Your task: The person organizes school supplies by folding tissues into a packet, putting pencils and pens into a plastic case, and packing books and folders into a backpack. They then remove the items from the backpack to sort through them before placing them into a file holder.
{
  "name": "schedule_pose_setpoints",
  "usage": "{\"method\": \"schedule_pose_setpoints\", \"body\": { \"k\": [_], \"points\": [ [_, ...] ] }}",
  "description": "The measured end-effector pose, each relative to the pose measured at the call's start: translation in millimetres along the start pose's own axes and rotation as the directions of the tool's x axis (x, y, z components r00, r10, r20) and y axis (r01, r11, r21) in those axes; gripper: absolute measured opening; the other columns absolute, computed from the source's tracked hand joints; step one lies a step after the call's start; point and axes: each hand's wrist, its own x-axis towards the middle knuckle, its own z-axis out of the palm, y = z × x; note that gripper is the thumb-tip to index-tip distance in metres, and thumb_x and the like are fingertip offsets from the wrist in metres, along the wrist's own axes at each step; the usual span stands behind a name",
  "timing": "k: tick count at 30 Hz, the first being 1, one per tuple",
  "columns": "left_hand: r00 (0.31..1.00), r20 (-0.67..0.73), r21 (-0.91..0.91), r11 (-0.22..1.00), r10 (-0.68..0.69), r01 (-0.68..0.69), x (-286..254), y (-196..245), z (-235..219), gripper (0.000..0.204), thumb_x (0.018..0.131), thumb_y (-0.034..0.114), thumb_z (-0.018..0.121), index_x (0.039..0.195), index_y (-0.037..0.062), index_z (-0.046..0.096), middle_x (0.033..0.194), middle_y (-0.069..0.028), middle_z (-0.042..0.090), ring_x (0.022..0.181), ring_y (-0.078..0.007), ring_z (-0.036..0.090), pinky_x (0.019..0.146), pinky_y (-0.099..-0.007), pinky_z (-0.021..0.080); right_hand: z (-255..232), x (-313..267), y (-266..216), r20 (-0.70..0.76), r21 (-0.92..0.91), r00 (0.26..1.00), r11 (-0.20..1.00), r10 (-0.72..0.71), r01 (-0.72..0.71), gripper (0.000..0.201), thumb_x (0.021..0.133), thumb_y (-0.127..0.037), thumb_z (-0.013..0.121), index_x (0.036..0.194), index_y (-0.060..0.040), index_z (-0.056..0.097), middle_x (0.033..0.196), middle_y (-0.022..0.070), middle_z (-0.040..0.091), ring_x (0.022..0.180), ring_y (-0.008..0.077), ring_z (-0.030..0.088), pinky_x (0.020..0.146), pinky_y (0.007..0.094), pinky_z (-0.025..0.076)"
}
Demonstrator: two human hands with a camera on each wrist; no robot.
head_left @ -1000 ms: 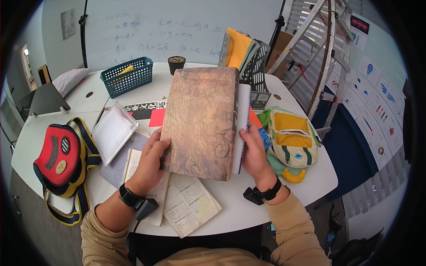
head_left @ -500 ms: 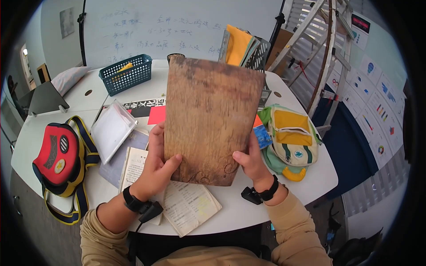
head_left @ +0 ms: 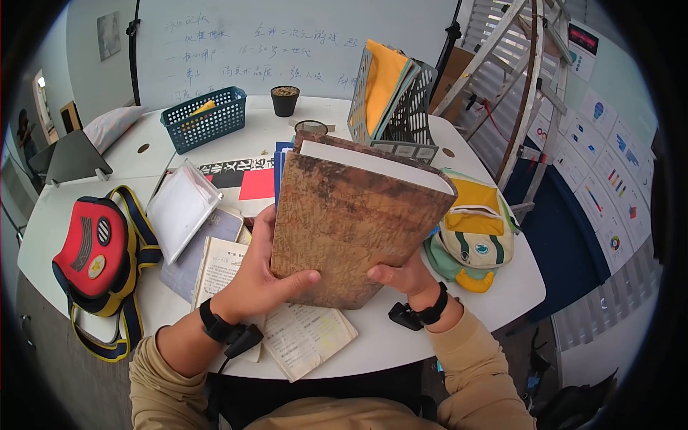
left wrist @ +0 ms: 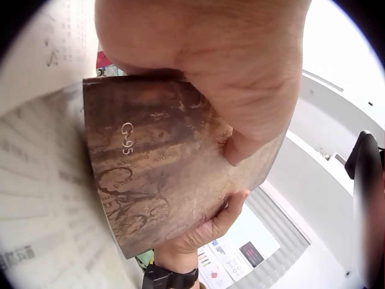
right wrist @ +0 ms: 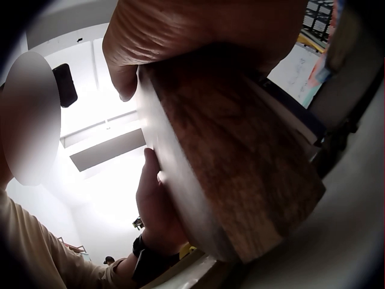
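A thick brown book (head_left: 358, 222) with a mottled, antique-looking cover is held up over the table, its white page edge (head_left: 373, 166) showing along the top. My left hand (head_left: 251, 276) grips its lower left side, thumb across the cover. On the lower right, my right hand (head_left: 410, 276) holds it the same way, fingers hidden behind. In the left wrist view the cover (left wrist: 174, 144) bears "G-95" near one edge. A blue-covered item (head_left: 279, 168) peeks out behind the book's left side; a dark blue edge (right wrist: 295, 108) shows behind it in the right wrist view.
Open printed books (head_left: 308, 340) lie below the hands. Left are a clear zip pouch (head_left: 185, 209) and a red bag (head_left: 93, 247); right, a green-yellow backpack (head_left: 473, 222). Behind stand a teal basket (head_left: 204, 122), a potted plant (head_left: 284, 104) and a file holder (head_left: 401, 107).
Both hands have turned and tilted the brown book, so its top page edge now shows. The white notebook seen at its right side a second ago is hidden, and blue shows at the left.
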Motion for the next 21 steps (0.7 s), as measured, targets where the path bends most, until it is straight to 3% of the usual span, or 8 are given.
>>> {"method": "schedule_pose_setpoints", "body": {
  "k": [4, 9, 16, 18, 21],
  "points": [
    [0.994, -0.089, -0.014, 0.998, 0.067, -0.069, -1, -5, -3, 0.112, 0.097, 0.023, 0.094, 0.176, 0.0005, 0.018, 0.17, -0.016, 0.046, 0.16, -0.0265, 0.044, 0.133, -0.046, 0.038, -3, 5, 1, 0.06, -0.054, 0.996, 0.997, -0.059, 0.063, 0.115, 0.086, -0.032, 0.102, 0.175, -0.003, 0.034, 0.169, 0.0146, 0.051, 0.156, 0.0274, 0.05, 0.13, 0.0457, 0.042],
    [0.983, -0.171, -0.197, 0.98, -0.069, 0.035, -9, -4, -8, 0.091, 0.11, 0.023, 0.081, 0.176, 0.0038, 0.021, 0.17, -0.0138, 0.049, 0.156, -0.0254, 0.05, 0.131, -0.0453, 0.042, 10, 8, -5, 0.049, -0.124, 0.998, 0.991, 0.048, -0.042, 0.118, 0.089, -0.034, 0.099, 0.177, -0.0002, 0.028, 0.17, 0.0152, 0.05, 0.158, 0.0266, 0.047, 0.132, 0.0437, 0.037],
    [0.975, -0.109, -0.23, 0.959, -0.196, 0.167, -3, -14, -10, 0.065, 0.12, 0.029, 0.066, 0.172, 0.001, 0.038, 0.165, -0.0111, 0.057, 0.152, -0.0222, 0.054, 0.128, -0.0426, 0.045, 10, 13, -7, -0.059, -0.137, 0.998, 0.99, -0.023, 0.015, 0.106, 0.088, -0.039, 0.1, 0.165, 0.0039, 0.042, 0.157, 0.0147, 0.058, 0.147, 0.0254, 0.055, 0.127, 0.042, 0.042],
    [0.978, -0.149, -0.168, 0.978, -0.148, 0.122, -3, -14, -4, 0.063, 0.121, 0.029, 0.064, 0.172, 0.0009, 0.039, 0.165, -0.0107, 0.057, 0.152, -0.0217, 0.054, 0.127, -0.0416, 0.045, 14, 14, -9, -0.101, -0.164, 0.991, 0.984, -0.083, 0.066, 0.105, 0.086, -0.043, 0.102, 0.161, 0.0039, 0.045, 0.154, 0.0138, 0.06, 0.143, 0.0248, 0.056, 0.126, 0.0421, 0.043],
    [0.982, -0.14, -0.15, 0.983, -0.124, 0.103, -8, -19, -5, 0.064, 0.121, 0.031, 0.063, 0.173, 0.0018, 0.038, 0.167, -0.0107, 0.055, 0.153, -0.0216, 0.053, 0.128, -0.0409, 0.044, 7, 9, -3, -0.076, -0.061, 0.994, 0.995, -0.079, 0.075, 0.115, 0.084, -0.048, 0.103, 0.166, 0.0025, 0.039, 0.159, 0.0149, 0.055, 0.15, 0.0254, 0.051, 0.129, 0.0435, 0.039]
  ]
}}
